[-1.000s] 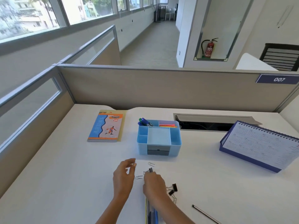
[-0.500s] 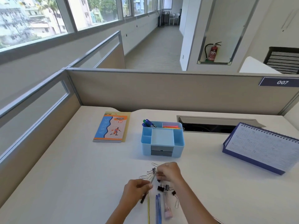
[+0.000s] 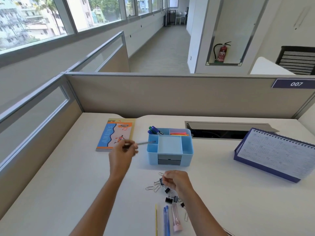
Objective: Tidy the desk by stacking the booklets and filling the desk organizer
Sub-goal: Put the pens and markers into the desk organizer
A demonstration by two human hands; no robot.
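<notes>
The white desk (image 3: pixel 68 193) carries a blue desk calendar (image 3: pixel 276 154) toward its right edge and stacked booklets (image 3: pixel 112 133) near the back-left corner. The light-blue desk organizer (image 3: pixel 153 159) sits toward the back edge, with markers (image 3: pixel 156 130) in its rear-left compartment. The left hand (image 3: pixel 123 150) pinches a thin grey pen (image 3: pixel 144 143), its tip at the organizer's left compartment. The right hand (image 3: pixel 175 180) is curled over binder clips (image 3: pixel 168 200) near the front edge; I cannot tell whether it grips one. Blue pens (image 3: pixel 166 220) lie just behind them.

Head-worn wide-angle view, forward and down, close over the desk (image 3: pixel 68 193)
</notes>
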